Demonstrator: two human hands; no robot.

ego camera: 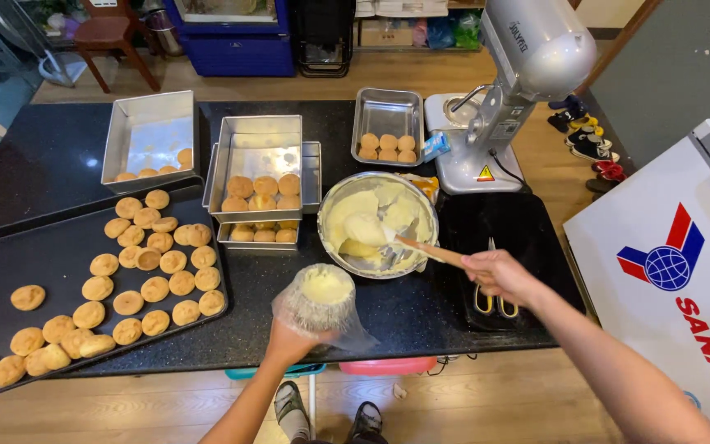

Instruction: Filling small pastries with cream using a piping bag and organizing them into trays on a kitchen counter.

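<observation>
At ten o'clock from my spot lies a big black baking tray [10,263] covered with round golden puffs [154,263]. Past it, toward eleven, sits a deep square metal pan [149,127] with a few puffs in one corner. At twelve, two more square pans [258,148] are stacked, both holding puffs, and a smaller steel tray [388,111] of puffs stands just beyond at one o'clock. A grey stand mixer [519,74] rises beside it (its bowl seat bare). Yellow-handled scissors [493,296] lie at three o'clock, and a white chest freezer [667,279] stands farther right.
</observation>
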